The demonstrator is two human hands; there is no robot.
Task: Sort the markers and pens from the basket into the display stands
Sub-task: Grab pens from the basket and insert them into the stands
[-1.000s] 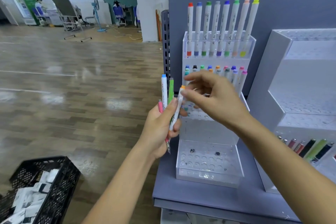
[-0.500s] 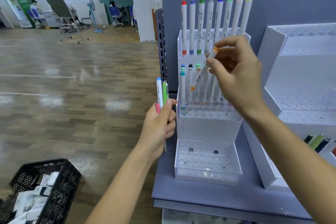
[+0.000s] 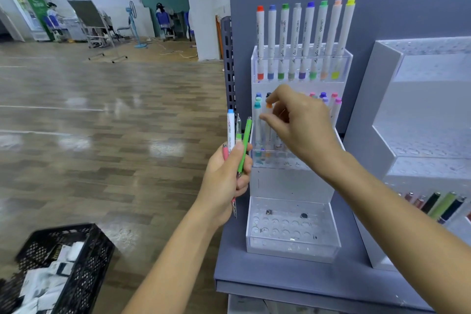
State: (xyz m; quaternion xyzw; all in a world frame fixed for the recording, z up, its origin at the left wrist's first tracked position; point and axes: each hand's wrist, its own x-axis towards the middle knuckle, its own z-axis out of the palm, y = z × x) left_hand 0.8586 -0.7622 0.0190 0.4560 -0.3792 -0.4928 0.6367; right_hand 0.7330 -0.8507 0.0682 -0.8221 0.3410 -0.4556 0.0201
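A clear acrylic display stand (image 3: 328, 247) sits on a grey shelf (image 3: 280, 280). Its top tier holds a row of white markers (image 3: 295, 41) with coloured caps, and its bottom tray has bare holes. My right hand (image 3: 300, 125) is at the middle tier, with index finger and thumb pinching an orange-capped marker (image 3: 269, 105) that stands upright in a hole beside a teal-capped one (image 3: 258, 109). My left hand (image 3: 224, 181) grips a small bunch just left of the stand: a blue-capped white marker (image 3: 231, 127), a green pen (image 3: 245, 145) and a pink pen (image 3: 225, 151).
A black mesh basket (image 3: 84, 250) with white packets sits on the wooden floor at lower left. A white tiered stand (image 3: 382, 109) at right holds several pens (image 3: 443, 204) in its lower row. A grey back panel (image 3: 382, 2) rises behind both stands.
My right hand took the orange-capped marker from the bunch in my left hand, carried it up and over, and lowered it into the middle tier. The left hand stayed put.
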